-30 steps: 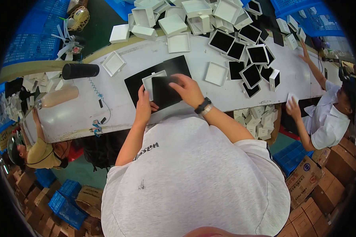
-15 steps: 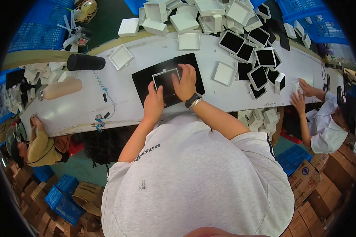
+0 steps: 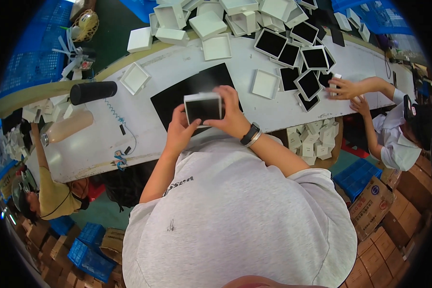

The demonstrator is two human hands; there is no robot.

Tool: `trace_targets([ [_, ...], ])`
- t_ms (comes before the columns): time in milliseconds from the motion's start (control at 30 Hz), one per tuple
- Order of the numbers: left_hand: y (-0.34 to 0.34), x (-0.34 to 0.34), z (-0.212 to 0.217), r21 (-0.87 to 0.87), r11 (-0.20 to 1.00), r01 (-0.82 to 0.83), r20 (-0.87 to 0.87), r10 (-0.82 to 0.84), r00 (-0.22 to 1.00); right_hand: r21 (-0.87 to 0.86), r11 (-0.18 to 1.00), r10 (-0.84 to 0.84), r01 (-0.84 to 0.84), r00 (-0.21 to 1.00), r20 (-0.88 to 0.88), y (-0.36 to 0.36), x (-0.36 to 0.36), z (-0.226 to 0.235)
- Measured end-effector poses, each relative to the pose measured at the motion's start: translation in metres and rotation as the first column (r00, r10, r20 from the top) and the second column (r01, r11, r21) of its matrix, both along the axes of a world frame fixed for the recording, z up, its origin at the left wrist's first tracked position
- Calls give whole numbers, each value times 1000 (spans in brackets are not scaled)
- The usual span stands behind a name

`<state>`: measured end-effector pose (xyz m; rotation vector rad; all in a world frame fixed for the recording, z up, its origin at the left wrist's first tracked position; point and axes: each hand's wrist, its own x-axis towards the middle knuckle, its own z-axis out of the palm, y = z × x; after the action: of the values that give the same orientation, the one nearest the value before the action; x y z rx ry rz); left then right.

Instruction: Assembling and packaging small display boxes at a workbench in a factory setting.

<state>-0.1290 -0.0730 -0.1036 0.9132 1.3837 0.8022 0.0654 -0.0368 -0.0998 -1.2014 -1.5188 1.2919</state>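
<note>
Between my two hands is a white box tray with a black inner face (image 3: 203, 109), slightly blurred and tilted up. My left hand (image 3: 180, 128) grips its left side, thumb at the lower corner. The right side is held by my right hand (image 3: 231, 113), fingers over the top corner and thumb below. Beneath the tray lie black sheets (image 3: 165, 102) on the white table. An empty white tray (image 3: 265, 84) sits to the right, and another white tray (image 3: 135, 78) lies to the left.
White trays (image 3: 209, 26) are heaped along the far edge. Black-lined trays (image 3: 308, 85) pile up at right, where a co-worker's hand (image 3: 345, 89) reaches in. A black cylinder (image 3: 93, 92), a bottle (image 3: 71, 126) and a coiled cord (image 3: 114, 113) lie left. Another person (image 3: 57, 192) works at far left.
My hands have lifted the tray off the black sheets and tipped it toward me. The right co-worker's hand has reached to the black-lined pile. The person at left has stretched an arm forward.
</note>
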Motion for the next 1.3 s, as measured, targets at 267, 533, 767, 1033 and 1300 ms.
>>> trace_targets([
  [267,21,33,24,-117,964,238,25,-236,971,-433,889,182,-146,982,44,5,48,38],
  [533,57,68,40,-215,807,550,170,-524,835,-386,921,72,-42,995,64,-14,95,24],
  [767,122,-90,-27,350,935,60,-805,268,529,-400,577,-817,712,509,-272,10,304,-11],
  [1033,130,-174,-72,241,965,99,-907,188,378,545,294,-771,786,-142,621,28,388,-102],
  [1300,33,-12,38,414,769,487,-840,118,529,274,961,-233,27,611,757,15,146,-66],
])
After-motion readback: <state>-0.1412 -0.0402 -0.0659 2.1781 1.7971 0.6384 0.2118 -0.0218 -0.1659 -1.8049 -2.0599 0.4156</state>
